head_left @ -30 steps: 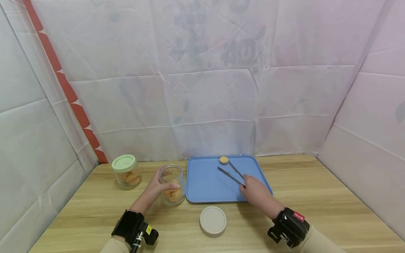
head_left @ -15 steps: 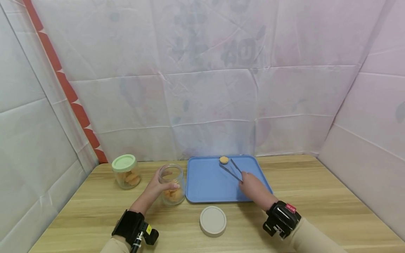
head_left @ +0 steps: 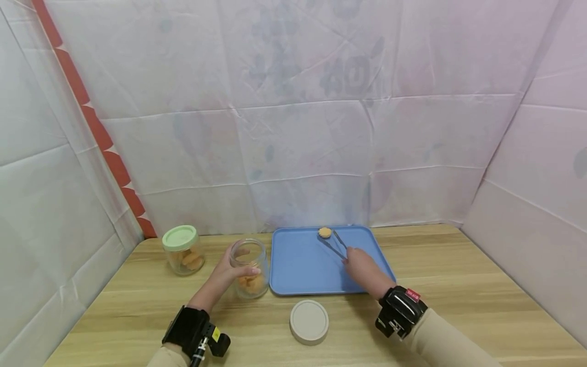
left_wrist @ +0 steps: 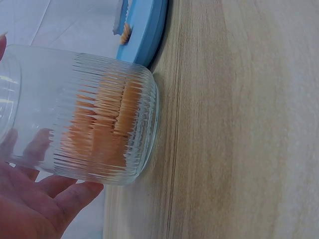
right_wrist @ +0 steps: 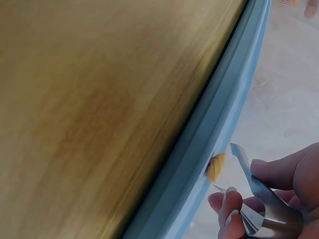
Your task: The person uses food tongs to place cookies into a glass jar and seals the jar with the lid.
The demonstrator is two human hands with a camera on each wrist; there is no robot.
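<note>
Tongs [head_left: 334, 243] now closer to cookie [head_left: 325, 232]

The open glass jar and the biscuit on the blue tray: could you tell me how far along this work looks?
Done: open jar already holds biscuits, beige lid off on table. In hand: left hand grips jar; right hand holds tongs at the one biscuit on blue tray. Left: biscuit not yet lifted, jar unlidded.

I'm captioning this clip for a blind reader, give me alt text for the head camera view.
A right hand holds metal tongs around a cookie at the far edge of a blue tray. The left hand grips an open glass jar of cookies, with a beige lid nearby and a green-lidded jar at left.
</note>
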